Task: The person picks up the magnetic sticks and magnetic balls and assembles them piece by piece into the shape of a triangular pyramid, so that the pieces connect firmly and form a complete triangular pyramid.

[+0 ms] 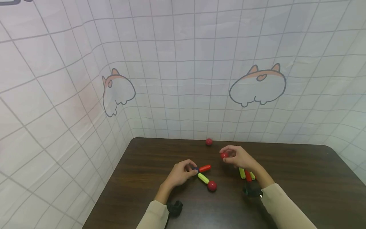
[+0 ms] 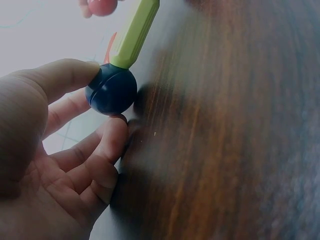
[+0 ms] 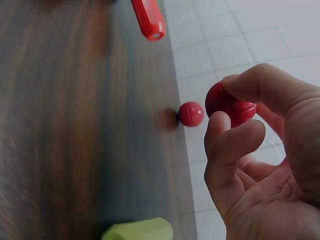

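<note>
My left hand pinches a dark blue ball between thumb and fingertips, low over the table. From that ball extend a red rod and a yellow-green rod. At the yellow-green rod's far end sits a red ball. Higher and to the right, my right hand holds another red ball between thumb and fingers, above the table. In the right wrist view the red rod's free end shows a small hole and points toward that hand's side.
A loose red ball lies near the back edge of the dark wooden table. Below my right wrist lie a red rod and two yellow-green rods. A white grid-patterned cloth hangs behind the table and along its left side.
</note>
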{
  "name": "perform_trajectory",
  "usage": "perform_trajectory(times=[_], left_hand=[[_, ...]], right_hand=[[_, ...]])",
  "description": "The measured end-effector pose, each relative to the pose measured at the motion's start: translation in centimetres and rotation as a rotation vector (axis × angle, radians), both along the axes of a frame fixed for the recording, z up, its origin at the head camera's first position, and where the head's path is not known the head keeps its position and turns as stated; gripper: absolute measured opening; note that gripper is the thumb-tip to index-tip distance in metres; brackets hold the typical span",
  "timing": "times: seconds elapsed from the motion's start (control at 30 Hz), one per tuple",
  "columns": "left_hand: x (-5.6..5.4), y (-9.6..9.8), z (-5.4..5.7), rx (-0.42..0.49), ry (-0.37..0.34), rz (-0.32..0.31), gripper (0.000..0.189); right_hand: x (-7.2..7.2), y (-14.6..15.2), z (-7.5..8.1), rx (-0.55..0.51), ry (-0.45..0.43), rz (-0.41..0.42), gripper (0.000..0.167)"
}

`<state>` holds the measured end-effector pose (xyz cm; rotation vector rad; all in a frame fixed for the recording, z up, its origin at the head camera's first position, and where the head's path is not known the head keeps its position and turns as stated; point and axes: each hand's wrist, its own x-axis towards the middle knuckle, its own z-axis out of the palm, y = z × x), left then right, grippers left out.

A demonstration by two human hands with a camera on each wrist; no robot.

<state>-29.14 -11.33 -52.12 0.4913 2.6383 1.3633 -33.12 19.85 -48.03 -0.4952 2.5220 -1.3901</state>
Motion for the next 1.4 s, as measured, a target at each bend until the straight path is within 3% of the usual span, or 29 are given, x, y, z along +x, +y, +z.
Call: perform_trajectory(times=[0.53, 0.87, 1.2, 1.4], left_hand=[[0.0, 0.1, 0.0, -0.006, 0.002, 0.011, 0.017], [0.0, 0.1, 0.0, -0.002, 0.003, 0.010, 0.016], [-0.1, 0.1, 0.0, -0.002, 0.005, 0.000, 0.017], [0.0, 0.1, 0.1, 0.010, -0.003, -0.005, 0.016]], right_hand=[[2.3, -1.2, -1.9, -0.124, 0.003, -0.019, 0.038], [2.6, -2.5, -3.2, -0.179, -0.004, 0.007, 0.038], [2.3, -3.3, -3.6, -0.183, -0.056, 0.004, 0.038], [2.7, -3.9, -2.8, -0.162, -0.068, 0.004, 0.037]])
